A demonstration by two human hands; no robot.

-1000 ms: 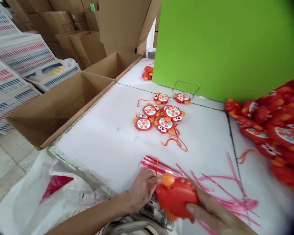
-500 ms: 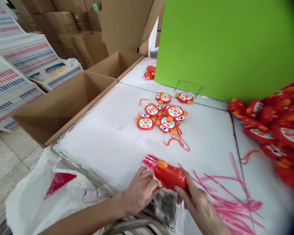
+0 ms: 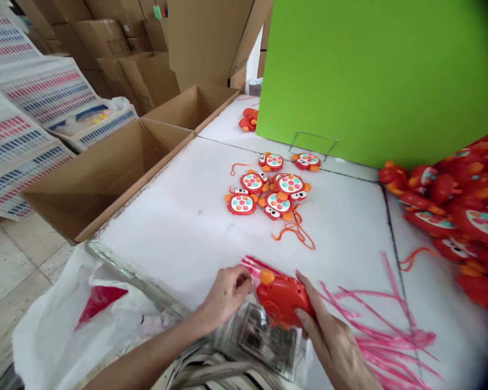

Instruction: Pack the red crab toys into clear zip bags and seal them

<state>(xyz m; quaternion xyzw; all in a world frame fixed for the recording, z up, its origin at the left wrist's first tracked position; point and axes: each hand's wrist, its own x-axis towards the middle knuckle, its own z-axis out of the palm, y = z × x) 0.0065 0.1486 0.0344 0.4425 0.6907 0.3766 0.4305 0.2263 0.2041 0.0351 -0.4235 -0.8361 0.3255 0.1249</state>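
Note:
My right hand (image 3: 329, 330) grips a red toy (image 3: 284, 298) with orange feet, its plain back facing up, near the table's front edge. Just left of the toy, my left hand (image 3: 228, 290) has its fingers pinched together; what lies between them is too small to make out. Pink strips (image 3: 254, 265) lie beside the toy's left end. Under both hands is a clear plastic bag (image 3: 268, 338) with dark print. Farther back, several red toys (image 3: 242, 204) with white, dotted faces sit grouped on the white table (image 3: 166, 200).
More pink strips (image 3: 390, 346) lie to the right. A large pile of red toys (image 3: 451, 216) stands at the right edge. Open cardboard boxes (image 3: 106, 179) line the table's left side. A green panel (image 3: 370, 81) rises behind, with a wire stand (image 3: 315, 142) before it.
My left hand has moved off the toy to the left and its fingers have drawn together. The toy has turned slightly in my right hand, and more of the printed bag shows.

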